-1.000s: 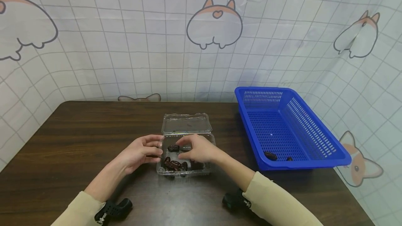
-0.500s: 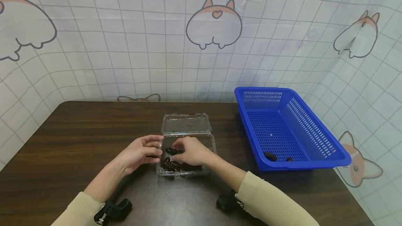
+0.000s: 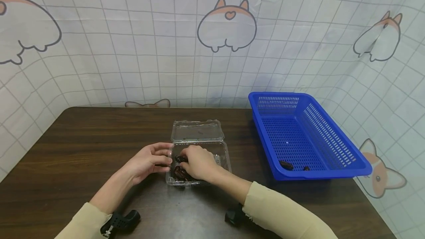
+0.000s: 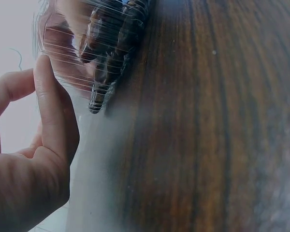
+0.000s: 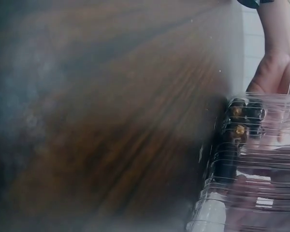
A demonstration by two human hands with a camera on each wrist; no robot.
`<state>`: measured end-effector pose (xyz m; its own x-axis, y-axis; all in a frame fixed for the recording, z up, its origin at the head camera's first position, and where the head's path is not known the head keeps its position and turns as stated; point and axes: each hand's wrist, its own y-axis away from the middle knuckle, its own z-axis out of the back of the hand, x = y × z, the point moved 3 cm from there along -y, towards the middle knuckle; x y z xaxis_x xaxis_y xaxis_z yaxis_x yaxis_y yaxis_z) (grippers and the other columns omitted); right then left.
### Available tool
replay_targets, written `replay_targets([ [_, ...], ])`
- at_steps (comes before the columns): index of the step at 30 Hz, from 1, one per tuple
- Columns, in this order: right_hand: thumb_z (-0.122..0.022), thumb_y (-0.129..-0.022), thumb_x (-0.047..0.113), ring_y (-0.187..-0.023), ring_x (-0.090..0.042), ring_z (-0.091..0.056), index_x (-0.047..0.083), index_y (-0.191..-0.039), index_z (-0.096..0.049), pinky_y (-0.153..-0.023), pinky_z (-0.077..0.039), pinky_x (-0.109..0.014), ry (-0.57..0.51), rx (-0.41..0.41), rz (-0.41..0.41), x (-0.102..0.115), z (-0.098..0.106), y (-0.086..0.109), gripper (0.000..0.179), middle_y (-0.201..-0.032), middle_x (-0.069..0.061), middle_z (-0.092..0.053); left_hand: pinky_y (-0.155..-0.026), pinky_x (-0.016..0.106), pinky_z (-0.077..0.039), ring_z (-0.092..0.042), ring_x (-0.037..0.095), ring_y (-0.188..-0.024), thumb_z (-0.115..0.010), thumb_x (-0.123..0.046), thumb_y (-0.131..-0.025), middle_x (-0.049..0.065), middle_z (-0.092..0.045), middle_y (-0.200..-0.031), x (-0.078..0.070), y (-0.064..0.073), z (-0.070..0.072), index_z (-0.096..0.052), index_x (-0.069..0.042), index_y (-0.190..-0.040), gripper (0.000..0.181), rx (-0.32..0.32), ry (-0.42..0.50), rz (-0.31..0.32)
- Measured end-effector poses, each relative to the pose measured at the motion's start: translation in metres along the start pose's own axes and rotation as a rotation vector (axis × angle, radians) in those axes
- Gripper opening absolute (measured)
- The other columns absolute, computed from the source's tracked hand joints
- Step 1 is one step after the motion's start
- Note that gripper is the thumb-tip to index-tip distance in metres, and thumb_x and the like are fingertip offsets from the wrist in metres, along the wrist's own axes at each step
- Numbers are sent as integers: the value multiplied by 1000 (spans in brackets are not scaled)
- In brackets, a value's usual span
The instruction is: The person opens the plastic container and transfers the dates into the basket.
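A clear plastic clamshell box (image 3: 199, 144) stands on the table with its lid folded back. Several dark brown dates (image 3: 180, 173) lie in its left part, partly covered by my right hand. My left hand (image 3: 151, 160) rests its fairly straight fingers against the box's left wall; in the left wrist view, a fingertip of the left hand (image 4: 43, 125) touches the ribbed plastic. Inside the box, my right hand (image 3: 200, 163) reaches down with bent fingers around a date (image 3: 179, 158) near the left wall. Its fingertips are partly hidden, so I cannot tell whether they pinch it.
A blue perforated basket (image 3: 262, 135) stands to the right of the box, with a date (image 3: 286, 165) and another small brown piece (image 3: 306, 168) near its front wall. The dark wooden table (image 3: 99, 132) ends at a white grid-patterned cloth (image 3: 225, 69).
My right hand has moved left and lower inside the box, over the dates at its left side. The left hand and the basket have stayed where they were.
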<state>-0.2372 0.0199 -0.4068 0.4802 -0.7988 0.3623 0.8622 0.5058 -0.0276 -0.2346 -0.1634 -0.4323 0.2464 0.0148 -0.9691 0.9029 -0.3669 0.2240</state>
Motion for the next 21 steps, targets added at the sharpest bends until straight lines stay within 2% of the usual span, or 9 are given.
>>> replay_targets([
  [5,-78,-92,21,-85,-16,-67,13,-111,-77,-62,-56,-34,10,-12,20,0,-2,1,20,-96,1,-67,-81,35,-61,-65,17,-92,-65,-1,-97,11,-55,-117,2,0,0,-36,8,-151,62,-6,-4,4],
  [11,-77,-88,15,-81,-15,-67,12,-107,-76,-59,-55,-34,-2,-13,6,0,-3,0,18,-91,3,-68,-81,35,-61,-64,17,-92,-65,-1,-97,12,-54,-117,2,1,0,-36,7,-152,62,-10,-3,5],
  [21,-74,-86,13,-73,-12,-62,11,-100,-74,-58,-52,-31,-112,11,-31,-7,-2,0,15,-87,4,-67,-82,36,-61,-65,19,-94,-65,-1,-97,13,-54,-119,0,0,-1,-37,7,-151,61,-3,-10,2],
])
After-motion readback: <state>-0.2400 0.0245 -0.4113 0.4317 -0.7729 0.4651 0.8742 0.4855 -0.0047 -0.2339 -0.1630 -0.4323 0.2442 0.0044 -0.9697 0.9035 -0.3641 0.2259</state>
